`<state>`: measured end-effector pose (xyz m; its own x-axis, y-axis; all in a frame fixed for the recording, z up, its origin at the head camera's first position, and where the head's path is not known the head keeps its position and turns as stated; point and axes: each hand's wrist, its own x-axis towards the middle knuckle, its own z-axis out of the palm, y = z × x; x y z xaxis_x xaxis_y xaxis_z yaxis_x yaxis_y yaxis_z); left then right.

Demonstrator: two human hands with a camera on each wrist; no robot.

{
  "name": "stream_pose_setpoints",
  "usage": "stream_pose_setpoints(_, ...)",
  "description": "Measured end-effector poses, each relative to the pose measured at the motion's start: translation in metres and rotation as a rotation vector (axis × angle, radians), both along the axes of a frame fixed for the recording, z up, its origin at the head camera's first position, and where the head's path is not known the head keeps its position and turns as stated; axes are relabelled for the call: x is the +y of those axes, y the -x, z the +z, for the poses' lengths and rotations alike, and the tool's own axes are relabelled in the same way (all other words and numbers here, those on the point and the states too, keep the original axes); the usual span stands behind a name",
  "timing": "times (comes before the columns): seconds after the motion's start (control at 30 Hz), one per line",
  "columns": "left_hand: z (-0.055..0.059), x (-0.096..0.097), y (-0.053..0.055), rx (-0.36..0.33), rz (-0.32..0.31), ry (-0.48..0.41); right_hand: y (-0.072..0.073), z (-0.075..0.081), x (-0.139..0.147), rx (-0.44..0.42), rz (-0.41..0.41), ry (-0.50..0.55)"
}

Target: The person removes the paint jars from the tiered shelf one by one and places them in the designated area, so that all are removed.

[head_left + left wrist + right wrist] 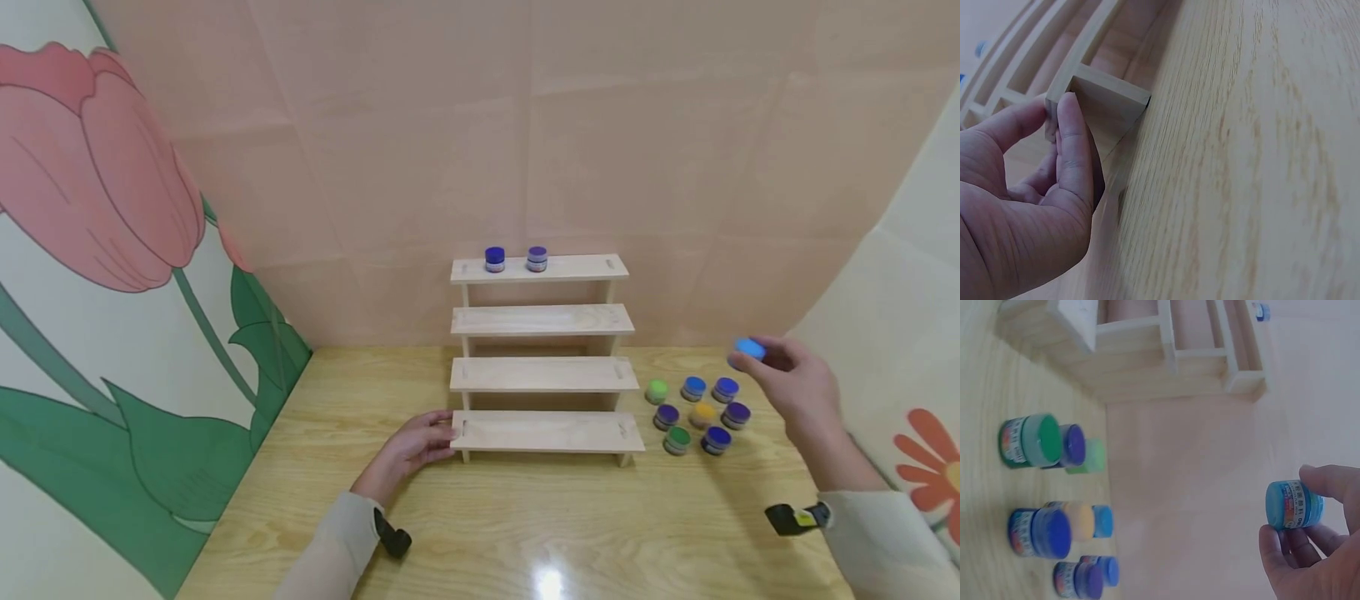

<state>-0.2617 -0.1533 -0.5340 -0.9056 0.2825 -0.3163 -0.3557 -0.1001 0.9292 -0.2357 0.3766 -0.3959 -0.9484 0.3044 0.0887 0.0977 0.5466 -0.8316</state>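
My right hand [806, 387] holds a light blue paint jar [1294, 504] between thumb and fingers, raised above the table at the right. The wooden stepped rack [547, 431] stands in the middle with its steps rising toward the back. At its lowest step's left end, my left hand [416, 446] pinches the board edge [1054, 103] between thumb and fingers. On the top step sit a dark blue jar [495, 260] and a purple-lidded jar [537, 259]. Several more jars stand grouped right of the rack, among them a green one [677, 441] and an orange one [702, 414].
The wood-grain table [480, 517] runs up to a pinkish backdrop [405, 167]. A tulip-printed panel [97, 183] closes the left side, and a panel with a red flower [930, 458] the right. Each wrist wears a strapped black device.
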Motion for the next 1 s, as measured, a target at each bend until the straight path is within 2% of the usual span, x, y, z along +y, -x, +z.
stream_pose_setpoints(0.47,-0.002,-0.001,-0.001,-0.002,0.017,0.004,-0.010,-0.037,0.020,-0.041,-0.026,0.038)
stream_pose_setpoints(1.0,-0.001,0.001,-0.001,0.009,0.012,0.003,-0.018,-0.068,0.041,-0.097,-0.058,0.035)
